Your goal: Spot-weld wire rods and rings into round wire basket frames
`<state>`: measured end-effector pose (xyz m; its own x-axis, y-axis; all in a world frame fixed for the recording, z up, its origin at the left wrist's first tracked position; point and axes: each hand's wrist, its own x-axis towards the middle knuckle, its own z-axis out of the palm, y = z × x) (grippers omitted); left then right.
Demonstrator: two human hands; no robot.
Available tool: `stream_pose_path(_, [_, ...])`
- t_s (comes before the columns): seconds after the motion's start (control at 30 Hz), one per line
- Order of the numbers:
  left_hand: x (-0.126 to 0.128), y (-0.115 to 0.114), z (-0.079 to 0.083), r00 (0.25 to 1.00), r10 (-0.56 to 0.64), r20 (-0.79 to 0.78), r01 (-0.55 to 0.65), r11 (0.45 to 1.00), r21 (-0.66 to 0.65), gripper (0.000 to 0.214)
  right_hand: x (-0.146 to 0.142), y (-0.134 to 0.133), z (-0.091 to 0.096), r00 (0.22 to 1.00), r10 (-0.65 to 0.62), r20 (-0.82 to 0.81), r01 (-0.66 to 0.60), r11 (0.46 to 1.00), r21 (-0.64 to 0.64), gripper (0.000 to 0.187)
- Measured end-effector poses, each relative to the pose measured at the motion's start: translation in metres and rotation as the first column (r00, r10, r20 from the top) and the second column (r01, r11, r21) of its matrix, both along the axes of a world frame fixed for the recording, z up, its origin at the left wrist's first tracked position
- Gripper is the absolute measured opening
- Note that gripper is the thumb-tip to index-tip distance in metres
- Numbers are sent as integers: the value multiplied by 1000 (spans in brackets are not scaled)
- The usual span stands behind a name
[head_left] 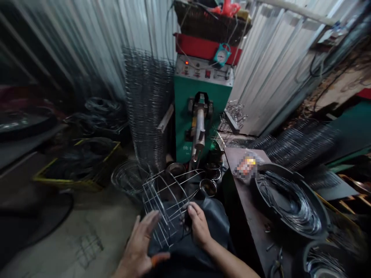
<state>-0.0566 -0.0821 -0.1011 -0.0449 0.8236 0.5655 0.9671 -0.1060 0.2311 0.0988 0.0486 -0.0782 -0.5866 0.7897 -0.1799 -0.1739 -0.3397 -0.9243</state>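
Note:
A wire frame (165, 199) of thin metal rods, partly curved, is tilted over a dark apron (216, 216) on my lap. My right hand (198, 227) pinches its right side between thumb and fingers. Beside the frame's lower left edge, my left hand (139, 245) is open, fingers stretched and thumb apart, with an orange wrap on one digit. Whether its fingertips touch the wire I cannot tell. Ahead stands a green welding machine (184, 131) with a metal arm (199, 127) pointing toward me, just beyond the frame.
A tall stack of wire frames (147, 104) stands left of the machine. On the right, a table (246, 216) bears a round black tray (255, 193) of loose wire rods and pliers (277, 266). A yellow-edged crate (43, 175) sits at left; a wire piece (88, 249) lies on the floor.

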Motion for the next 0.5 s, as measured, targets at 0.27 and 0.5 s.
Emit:
stream_pose_path(0.27, [-12, -40, 54, 1000, 0, -15, -3, 970, -242, 48, -20, 9, 45, 908, 260, 330, -360, 885, 295, 51])
stream_pose_path(0.5, [-81, -154, 42, 413, 889, 201, -777, 458, -432, 51, -49, 40, -11, 683, 342, 646, -709, 525, 472, 64])
